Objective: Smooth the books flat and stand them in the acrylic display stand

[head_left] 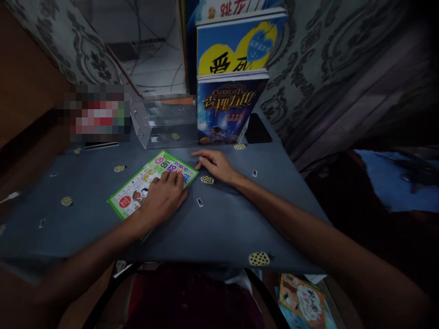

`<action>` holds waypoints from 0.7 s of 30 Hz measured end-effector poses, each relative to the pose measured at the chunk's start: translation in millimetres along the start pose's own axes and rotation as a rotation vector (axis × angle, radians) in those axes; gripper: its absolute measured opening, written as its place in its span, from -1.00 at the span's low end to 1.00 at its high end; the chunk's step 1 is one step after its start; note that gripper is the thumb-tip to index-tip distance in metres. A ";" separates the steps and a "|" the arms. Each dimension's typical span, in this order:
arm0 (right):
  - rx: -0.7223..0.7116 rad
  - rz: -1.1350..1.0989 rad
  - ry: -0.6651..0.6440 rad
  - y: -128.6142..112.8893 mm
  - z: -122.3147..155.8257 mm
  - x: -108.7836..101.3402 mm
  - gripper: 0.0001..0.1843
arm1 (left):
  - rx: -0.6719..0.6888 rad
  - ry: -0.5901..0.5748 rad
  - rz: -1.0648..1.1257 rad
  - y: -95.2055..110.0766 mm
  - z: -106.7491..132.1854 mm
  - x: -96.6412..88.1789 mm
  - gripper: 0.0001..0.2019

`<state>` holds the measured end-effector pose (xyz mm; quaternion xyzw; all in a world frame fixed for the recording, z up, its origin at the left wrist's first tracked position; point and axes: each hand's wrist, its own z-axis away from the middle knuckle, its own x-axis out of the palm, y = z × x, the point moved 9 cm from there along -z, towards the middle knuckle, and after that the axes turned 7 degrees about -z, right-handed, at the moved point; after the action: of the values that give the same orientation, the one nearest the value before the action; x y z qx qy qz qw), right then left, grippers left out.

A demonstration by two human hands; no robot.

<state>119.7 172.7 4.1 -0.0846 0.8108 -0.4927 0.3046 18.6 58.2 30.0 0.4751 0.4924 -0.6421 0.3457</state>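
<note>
A thin green-edged picture book (137, 187) lies flat on the grey-blue table (222, 224), turned at an angle. My left hand (163, 197) rests palm down on the book's near right part, fingers stretched over its cover. My right hand (215, 164) lies flat on the table just right of the book's far corner, fingers spread and pointing left, almost touching the corner. Neither hand grips anything.
Upright books (227, 109) and a blue-and-yellow one (236, 45) stand at the table's back beside a clear plastic box (164, 119). A dark phone (257, 129) lies at the back right. Spotted round stickers (259, 258) dot the table. More books (302, 301) lie on the floor.
</note>
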 end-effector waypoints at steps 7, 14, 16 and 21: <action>0.032 -0.064 0.008 -1.5 15.3 -3.5 -0.61 | -0.004 -0.064 -0.007 4.9 -10.5 1.0 -0.67; 0.043 -0.093 0.043 0.5 14.2 -5.6 -0.61 | -0.019 -0.033 -0.017 0.1 -12.1 0.1 -0.64; 0.049 -0.102 0.050 0.9 14.4 -6.3 -0.61 | -0.020 -0.024 -0.023 -0.2 -12.7 -1.7 -0.63; 0.041 -0.128 0.061 -1.6 15.2 -8.3 -0.60 | -0.016 -0.023 -0.017 0.1 -12.6 -4.1 -0.64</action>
<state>134.9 164.2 3.9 -0.1147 0.8025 -0.5299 0.2493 23.4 70.2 33.1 0.4608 0.4975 -0.6466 0.3495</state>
